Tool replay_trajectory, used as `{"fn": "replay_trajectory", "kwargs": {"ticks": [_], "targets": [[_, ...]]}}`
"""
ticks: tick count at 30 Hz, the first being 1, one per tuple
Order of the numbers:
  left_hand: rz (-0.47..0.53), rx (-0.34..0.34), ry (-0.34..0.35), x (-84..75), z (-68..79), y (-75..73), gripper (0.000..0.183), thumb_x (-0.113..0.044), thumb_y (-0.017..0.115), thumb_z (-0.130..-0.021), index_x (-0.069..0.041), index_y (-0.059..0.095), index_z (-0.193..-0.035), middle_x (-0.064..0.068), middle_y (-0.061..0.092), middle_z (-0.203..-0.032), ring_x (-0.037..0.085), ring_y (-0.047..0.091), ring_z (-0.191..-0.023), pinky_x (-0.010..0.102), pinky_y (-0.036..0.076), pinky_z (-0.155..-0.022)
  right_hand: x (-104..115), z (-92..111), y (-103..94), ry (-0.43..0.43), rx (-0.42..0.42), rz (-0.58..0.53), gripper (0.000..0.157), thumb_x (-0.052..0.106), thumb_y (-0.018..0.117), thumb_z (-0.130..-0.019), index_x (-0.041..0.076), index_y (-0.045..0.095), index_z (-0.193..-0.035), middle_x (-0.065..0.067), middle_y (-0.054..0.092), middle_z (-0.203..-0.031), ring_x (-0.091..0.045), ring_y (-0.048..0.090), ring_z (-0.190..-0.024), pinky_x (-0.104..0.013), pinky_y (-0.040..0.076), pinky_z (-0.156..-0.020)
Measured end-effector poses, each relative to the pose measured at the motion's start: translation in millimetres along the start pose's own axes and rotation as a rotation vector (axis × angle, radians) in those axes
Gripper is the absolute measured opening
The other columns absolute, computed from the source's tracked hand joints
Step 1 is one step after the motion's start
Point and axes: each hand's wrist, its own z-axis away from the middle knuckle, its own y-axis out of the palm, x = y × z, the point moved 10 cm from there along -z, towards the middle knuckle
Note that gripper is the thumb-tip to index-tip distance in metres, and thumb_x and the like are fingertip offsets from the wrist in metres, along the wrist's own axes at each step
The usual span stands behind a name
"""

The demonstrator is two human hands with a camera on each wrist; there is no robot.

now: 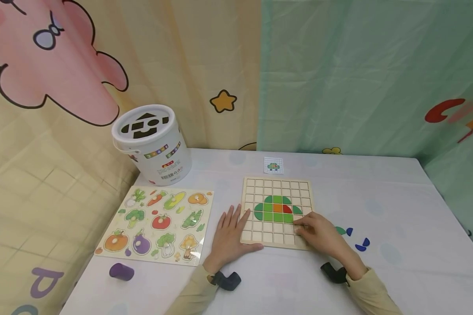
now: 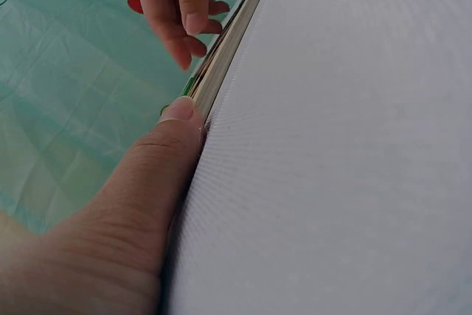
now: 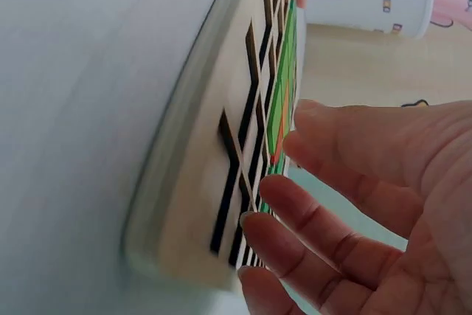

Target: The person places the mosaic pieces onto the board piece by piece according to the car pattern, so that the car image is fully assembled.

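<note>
Lying: grid board [image 1: 267, 227] | under right grip [image 1: 320, 232], narrow, contents unclear | touching left grip [image 1: 228, 240], spread

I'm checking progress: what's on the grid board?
The grid board holds green pieces, an orange piece and a red piece. In the head view, the left hand and right hand partly hide its edges.

Soft, even light fills the head view, with faint shadows; both wrist views look dimmer, the grid board's [image 3: 193, 208] near corner blurred.
</note>
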Motion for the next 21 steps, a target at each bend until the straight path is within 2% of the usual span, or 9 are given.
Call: {"fn": "replay_trajectory", "kwargs": {"ticks": [3,7,12,16,21], "targets": [[0.002,-0.003,0.001,-0.4,0.2,-0.2,0.104,-0.08,0.051,-0.073,-0.015,0.029,-0.15,0.012,0.017,-0.156,0.031,0.009,-0.143,0.046,0.009,-0.113,-3,8,-14.0,-0.011,-0.038,-0.004,0.02,0.009,0.072,-0.084,0.007,0.072,-0.103,0.003,0.061,-0.089,-0.011,0.052,-0.074,-0.029,0.045,-0.061],[0.002,-0.014,0.004,-0.8,-0.4,-0.9,0.104,-0.081,0.05,-0.073,-0.014,0.029,-0.15,0.013,0.018,-0.156,0.031,0.009,-0.142,0.047,0.01,-0.113,-16,19,-38.1,0.005,-0.134,0.027,0.018,0.008,0.072,-0.084,0.006,0.072,-0.102,-0.001,0.064,-0.093,-0.016,0.057,-0.078,-0.03,0.046,-0.059],[-0.004,0.002,-0.002,-0.7,-1.6,-0.6,0.105,-0.081,0.051,-0.072,-0.015,0.028,-0.151,0.012,0.016,-0.156,0.03,0.007,-0.143,0.046,0.008,-0.113,-41,33,-62.5,0.088,-0.214,0.053,0.021,0.008,0.073,-0.082,0.003,0.072,-0.102,-0.006,0.064,-0.092,-0.021,0.058,-0.074,-0.031,0.043,-0.053],[0.002,0.011,-0.004,-0.9,-1.3,-0.3,0.105,-0.08,0.052,-0.072,-0.015,0.027,-0.151,0.012,0.015,-0.156,0.03,0.007,-0.143,0.046,0.007,-0.114,-62,43,-67.9,0.187,-0.182,0.069,0.027,0.012,0.075,-0.081,-0.001,0.069,-0.105,-0.009,0.064,-0.092,-0.023,0.057,-0.074,-0.032,0.043,-0.054],[0.006,0.009,-0.01,0.5,-0.5,1.1,0.106,-0.081,0.05,-0.072,-0.016,0.027,-0.151,0.011,0.015,-0.157,0.029,0.006,-0.143,0.045,0.006,-0.114,-76,49,-63.0,0.254,-0.088,0.077,0.036,0.018,0.078,-0.079,-0.005,0.066,-0.104,-0.006,0.059,-0.085,-0.018,0.046,-0.066,-0.028,0.036,-0.051]]}}
